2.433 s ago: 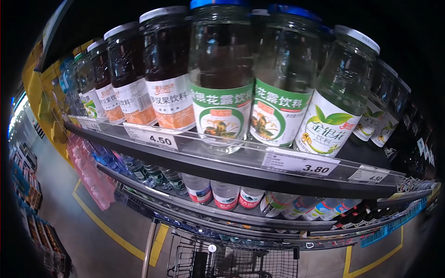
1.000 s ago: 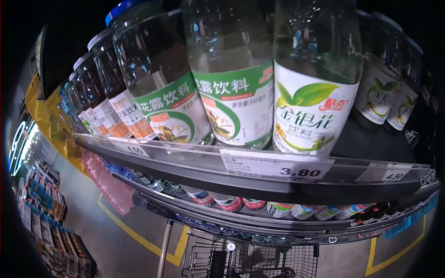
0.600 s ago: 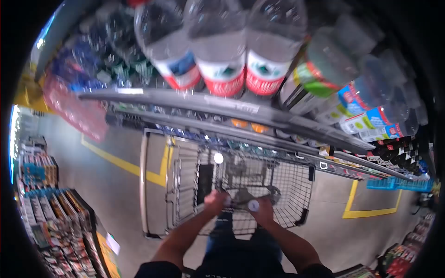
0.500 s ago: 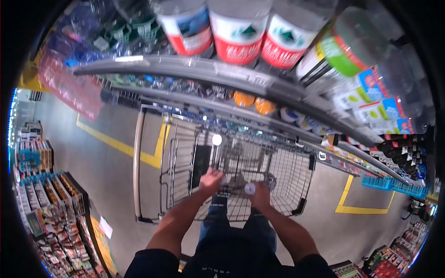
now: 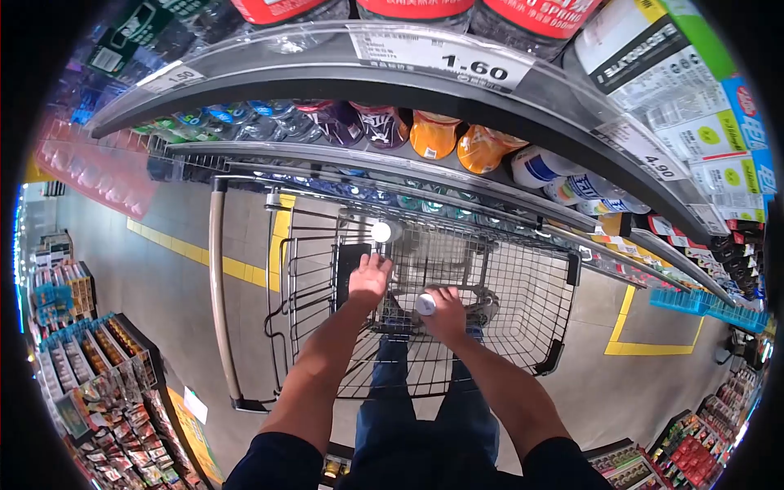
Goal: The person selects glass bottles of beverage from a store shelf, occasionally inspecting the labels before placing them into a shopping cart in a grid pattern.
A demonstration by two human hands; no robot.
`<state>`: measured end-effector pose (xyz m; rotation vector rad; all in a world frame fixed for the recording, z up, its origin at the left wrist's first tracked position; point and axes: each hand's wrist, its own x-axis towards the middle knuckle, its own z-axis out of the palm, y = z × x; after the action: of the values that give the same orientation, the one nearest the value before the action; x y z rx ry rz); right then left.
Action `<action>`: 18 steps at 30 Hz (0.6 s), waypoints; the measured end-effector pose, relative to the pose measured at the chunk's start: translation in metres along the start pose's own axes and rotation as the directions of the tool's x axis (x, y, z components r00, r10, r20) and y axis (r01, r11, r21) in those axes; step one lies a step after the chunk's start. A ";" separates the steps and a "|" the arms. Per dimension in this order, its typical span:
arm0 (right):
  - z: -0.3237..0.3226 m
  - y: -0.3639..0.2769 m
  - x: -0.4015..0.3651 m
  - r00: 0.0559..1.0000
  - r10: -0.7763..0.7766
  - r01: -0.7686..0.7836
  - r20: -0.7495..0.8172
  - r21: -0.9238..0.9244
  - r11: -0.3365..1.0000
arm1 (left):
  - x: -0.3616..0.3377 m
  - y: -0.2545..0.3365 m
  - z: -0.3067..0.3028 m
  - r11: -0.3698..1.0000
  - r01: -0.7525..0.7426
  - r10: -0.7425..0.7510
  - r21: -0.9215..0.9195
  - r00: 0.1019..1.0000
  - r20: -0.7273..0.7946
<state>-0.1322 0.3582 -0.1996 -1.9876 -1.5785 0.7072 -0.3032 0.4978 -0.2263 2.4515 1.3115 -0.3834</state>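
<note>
Over the wire shopping cart [image 5: 563,302], my right hand [image 5: 445,314] has its fingers wrapped round a clear bottle with a white cap [image 5: 425,304]. The cap faces up toward me, and much of the bottle's body blends into the cart wires. My left hand [image 5: 369,279] is open, fingers extended forward over the cart. Just ahead of its fingertips a second round white cap [image 5: 381,232] shows near the dark panel [image 5: 353,268] on the cart's handle side.
Close ahead, a shelf edge [image 5: 343,94] carries price tags, with large red-labelled bottles [image 5: 416,8] above. Orange drink bottles [image 5: 433,135] stand on the tier below. The cart's handle [image 5: 216,278] is at left. Yellow tape [image 5: 204,255] marks the floor; a snack rack [image 5: 106,408] stands lower left.
The view has shifted so the shelf front looks nearer and sharper. My left hand has moved forward with fingers extended; my right hand has moved forward and left with the bottle.
</note>
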 end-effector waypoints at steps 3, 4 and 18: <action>0.023 0.001 0.013 0.999 -0.002 0.005 -0.034 0.072 0.997 | 0.019 -0.003 0.006 0.999 -0.046 0.047 0.010 0.999 -0.027; 0.030 0.003 0.016 0.999 0.006 -0.001 -0.042 0.126 0.992 | 0.022 -0.003 0.006 0.999 -0.049 0.049 0.013 0.999 -0.024; 0.122 0.013 0.049 0.991 -0.015 0.021 0.130 -0.042 0.999 | 0.038 -0.017 0.015 1.000 -0.023 0.025 0.019 0.994 -0.108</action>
<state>-0.1947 0.4109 -0.3028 -1.9915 -1.6979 0.8157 -0.2987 0.5290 -0.2573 2.5326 1.3248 -0.2605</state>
